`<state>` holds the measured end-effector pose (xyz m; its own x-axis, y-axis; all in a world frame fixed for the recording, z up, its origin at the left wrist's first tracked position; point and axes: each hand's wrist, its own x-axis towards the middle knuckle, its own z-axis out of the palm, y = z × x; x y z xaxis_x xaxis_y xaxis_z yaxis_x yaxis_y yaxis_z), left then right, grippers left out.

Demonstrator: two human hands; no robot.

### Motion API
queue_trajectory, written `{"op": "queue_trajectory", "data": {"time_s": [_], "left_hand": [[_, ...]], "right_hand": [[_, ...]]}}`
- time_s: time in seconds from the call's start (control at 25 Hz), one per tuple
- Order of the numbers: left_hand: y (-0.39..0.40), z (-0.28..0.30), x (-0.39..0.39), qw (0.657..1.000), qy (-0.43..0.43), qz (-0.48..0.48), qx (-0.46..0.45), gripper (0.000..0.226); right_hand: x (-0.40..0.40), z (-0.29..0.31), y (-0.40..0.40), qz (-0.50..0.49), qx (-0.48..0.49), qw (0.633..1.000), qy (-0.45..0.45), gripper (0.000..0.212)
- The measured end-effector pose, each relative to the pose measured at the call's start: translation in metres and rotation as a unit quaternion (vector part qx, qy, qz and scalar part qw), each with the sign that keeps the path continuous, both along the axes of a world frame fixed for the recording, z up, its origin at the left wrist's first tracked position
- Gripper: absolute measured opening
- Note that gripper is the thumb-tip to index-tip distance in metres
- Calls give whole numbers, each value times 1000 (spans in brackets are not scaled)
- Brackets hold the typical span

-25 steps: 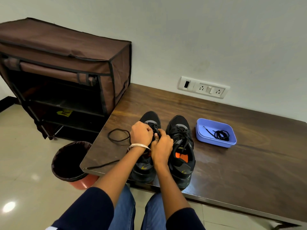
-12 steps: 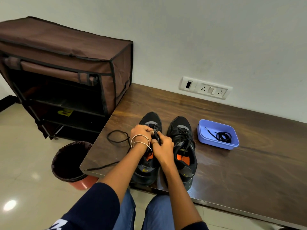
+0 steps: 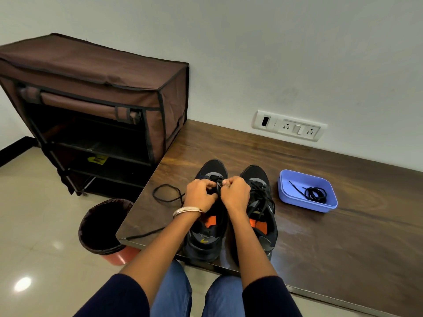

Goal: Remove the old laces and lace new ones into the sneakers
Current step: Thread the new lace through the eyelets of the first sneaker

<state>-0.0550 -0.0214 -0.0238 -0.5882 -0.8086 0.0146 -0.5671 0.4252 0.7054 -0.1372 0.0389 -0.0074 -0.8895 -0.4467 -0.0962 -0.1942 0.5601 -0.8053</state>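
Two hands at work low in the middle of the frame, moved up toward the toe end of the left sneaker (image 3: 209,216) compared with a second ago, when placed more over its tongue. Left hand (image 3: 199,195) with curled fingers, pinching a black lace (image 3: 168,195) at the eyelets; right hand (image 3: 235,194) also curled, gripping the same lace or the shoe's edge just beside it, hard to tell which. Knuckles now almost touching each other, whereas one second back the right hand sat lower than the left. Loose part of the lace trailing left over the counter (image 3: 320,236) in a loop, its end close to the counter's front left edge, in about the same place as before. Right sneaker (image 3: 261,202) untouched, still laced, just beside the first one. Blue tray (image 3: 286,191) to the right, holding one coiled black lace (image 3: 314,194), probably the new one for later. Likely meaning: work reaching the lowest eyelets of the left sneaker, so either nearly finished unlacing or beginning of threading there; not possible to say which with certainty. Second sneaker not yet begun.
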Motion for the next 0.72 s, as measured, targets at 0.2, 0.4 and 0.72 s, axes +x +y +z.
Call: {"op": "queue_trajectory", "data": {"time_s": [0.2,0.4,0.72], "left_hand": [[9,-1,5,984,-111,2,-140,39],[12,-4,6,984,-100,44,-139,54],[10,-8,5,988,-76,61,-119,73]], "right_hand": [[-6,58,26,-165,-417,843,-298,23],[-21,132,72,-135,-466,874,-26,18],[-4,24,18,130,190,968,95,25]]}}
